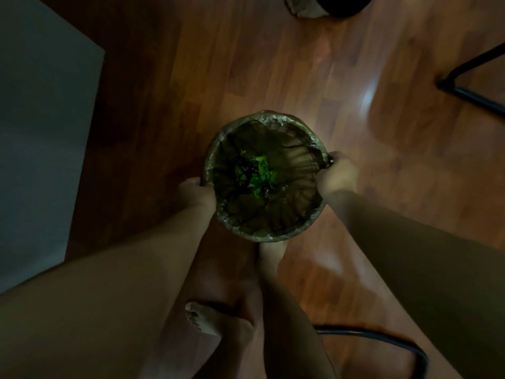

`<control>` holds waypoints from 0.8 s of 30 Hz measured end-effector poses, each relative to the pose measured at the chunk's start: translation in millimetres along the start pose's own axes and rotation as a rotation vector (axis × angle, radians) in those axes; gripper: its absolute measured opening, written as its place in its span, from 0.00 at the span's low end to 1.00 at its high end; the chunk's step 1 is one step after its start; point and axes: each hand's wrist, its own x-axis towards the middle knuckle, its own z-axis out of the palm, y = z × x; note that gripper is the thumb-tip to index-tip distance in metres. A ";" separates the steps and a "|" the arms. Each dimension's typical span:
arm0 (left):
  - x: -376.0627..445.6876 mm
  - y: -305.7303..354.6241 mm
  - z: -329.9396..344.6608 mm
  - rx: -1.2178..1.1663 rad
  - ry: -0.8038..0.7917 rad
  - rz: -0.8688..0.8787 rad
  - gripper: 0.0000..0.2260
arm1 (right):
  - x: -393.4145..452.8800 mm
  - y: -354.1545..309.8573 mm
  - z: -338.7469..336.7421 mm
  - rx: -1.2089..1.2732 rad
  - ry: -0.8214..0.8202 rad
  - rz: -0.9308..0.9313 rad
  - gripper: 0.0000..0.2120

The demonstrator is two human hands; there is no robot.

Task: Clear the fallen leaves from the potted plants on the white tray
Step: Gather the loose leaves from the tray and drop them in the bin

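Note:
A round waste bin (pixel 284 233) lined with a dark plastic bag sits in the middle of the view, above a wooden floor. Green and dark leaves (pixel 258 175) lie heaped at its bottom. My left hand (pixel 195 194) grips the bin's left rim. My right hand (pixel 337 172) grips the right rim, fingers closed over the bag's edge. The potted plants and the white tray are not in view.
My bare feet (pixel 200 320) stand on the reddish wooden floor (pixel 273 77) below the bin. A grey surface (pixel 41 132) fills the left side. A black metal frame leg (pixel 470 88) stands at the right, and a dark curved bar (pixel 382 336) at the lower right.

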 end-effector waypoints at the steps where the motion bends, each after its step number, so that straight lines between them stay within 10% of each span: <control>1: -4.9 7.1 6.1 0.009 -0.020 0.017 0.11 | 2.9 5.7 -8.9 0.012 0.008 0.009 0.16; 12: -78.7 75.0 16.8 0.293 -0.130 0.179 0.23 | -16.7 22.1 -80.0 -0.193 -0.024 0.028 0.25; 24: -334.9 152.9 -236.1 0.255 -0.020 0.708 0.17 | -259.6 -179.2 -266.4 -0.181 -0.096 -0.409 0.23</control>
